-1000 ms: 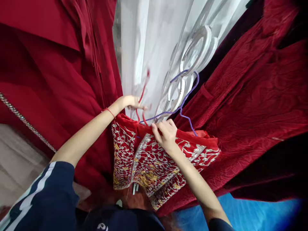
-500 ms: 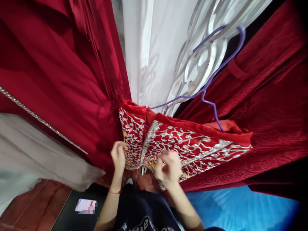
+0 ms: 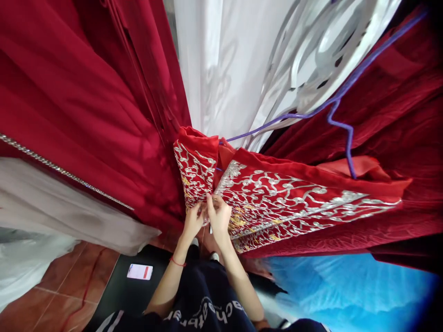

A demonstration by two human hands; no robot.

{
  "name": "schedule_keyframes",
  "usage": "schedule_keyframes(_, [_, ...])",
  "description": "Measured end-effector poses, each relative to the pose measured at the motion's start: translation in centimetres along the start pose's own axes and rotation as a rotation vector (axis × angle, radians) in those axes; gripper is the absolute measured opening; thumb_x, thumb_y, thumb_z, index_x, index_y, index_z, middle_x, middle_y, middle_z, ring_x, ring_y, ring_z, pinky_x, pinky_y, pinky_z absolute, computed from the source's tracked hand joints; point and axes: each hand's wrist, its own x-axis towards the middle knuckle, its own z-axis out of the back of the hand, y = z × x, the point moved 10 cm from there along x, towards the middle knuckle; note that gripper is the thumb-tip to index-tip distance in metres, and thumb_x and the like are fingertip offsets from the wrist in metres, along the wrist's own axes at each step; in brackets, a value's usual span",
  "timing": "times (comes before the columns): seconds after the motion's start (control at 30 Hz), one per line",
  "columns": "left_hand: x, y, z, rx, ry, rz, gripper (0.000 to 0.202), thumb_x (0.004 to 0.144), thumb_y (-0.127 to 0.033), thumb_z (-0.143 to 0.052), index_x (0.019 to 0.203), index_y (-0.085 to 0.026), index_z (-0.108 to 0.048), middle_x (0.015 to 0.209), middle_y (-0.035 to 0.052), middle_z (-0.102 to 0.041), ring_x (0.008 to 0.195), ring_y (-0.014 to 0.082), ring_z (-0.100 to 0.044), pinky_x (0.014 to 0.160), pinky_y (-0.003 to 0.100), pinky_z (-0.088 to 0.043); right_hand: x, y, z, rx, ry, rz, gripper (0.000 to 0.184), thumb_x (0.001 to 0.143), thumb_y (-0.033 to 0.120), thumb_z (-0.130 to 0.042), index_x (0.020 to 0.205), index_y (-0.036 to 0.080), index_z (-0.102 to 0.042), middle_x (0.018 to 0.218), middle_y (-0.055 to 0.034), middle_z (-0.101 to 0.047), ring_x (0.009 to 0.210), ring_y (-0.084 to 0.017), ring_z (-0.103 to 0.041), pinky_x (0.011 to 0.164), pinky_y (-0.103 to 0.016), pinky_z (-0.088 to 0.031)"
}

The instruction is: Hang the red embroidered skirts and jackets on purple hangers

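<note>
A red garment (image 3: pixel 263 193) with silver and gold embroidery hangs in front of me from a purple hanger (image 3: pixel 311 113). Its two edges part in a gap at the upper left. Low on this gap, my left hand (image 3: pixel 194 223) has its fingers closed on the left edge. My right hand (image 3: pixel 220 216) is beside it, almost touching, with the thumb up and the fingers curled in at the right edge. The fingertips overlap there, and the exact bit of cloth or fastener between them is hidden.
Dark red cloth (image 3: pixel 104 92) hangs at the left and a textured red one (image 3: pixel 398 138) at the right. White scrollwork (image 3: pixel 314 50) stands behind. A phone (image 3: pixel 140 271) lies on a black surface (image 3: pixel 114 286). Blue fabric (image 3: pixel 339 290) spreads at lower right.
Both hands have come together at the gap; before, they were apart in front of the garment. The garment's right side and the hanger now appear farther right and larger.
</note>
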Motion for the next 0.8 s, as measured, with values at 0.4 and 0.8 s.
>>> schedule_keyframes(0.4, [1.9,-5.9,2.3,0.391,-0.212,-0.313,0.013,0.088,-0.032,-0.06,0.081,-0.021,-0.06,0.073,0.0026,-0.07,0.064,0.0167,-0.065,0.063,0.024,-0.044,-1.8,0.0,-2.5,0.569,0.209,-0.167,0.041,0.092,0.057,-0.056,0.075,0.019,-0.055,0.034,0.0106,-0.043,0.025,-0.004,-0.026,0.034,-0.018,-0.02])
schedule_keyframes(0.8, [2.1,-4.3,-0.9,0.405,-0.029,-0.239,0.019,0.094,-0.03,-0.05,0.096,-0.021,-0.068,0.086,0.0078,-0.074,0.069,0.0191,-0.067,0.06,0.026,-0.042,-1.1,9.1,1.4,0.515,0.079,-0.044,0.036,0.093,0.052,-0.059,0.087,0.017,-0.065,0.037,0.0094,-0.048,0.029,-0.005,-0.036,0.037,-0.017,-0.03])
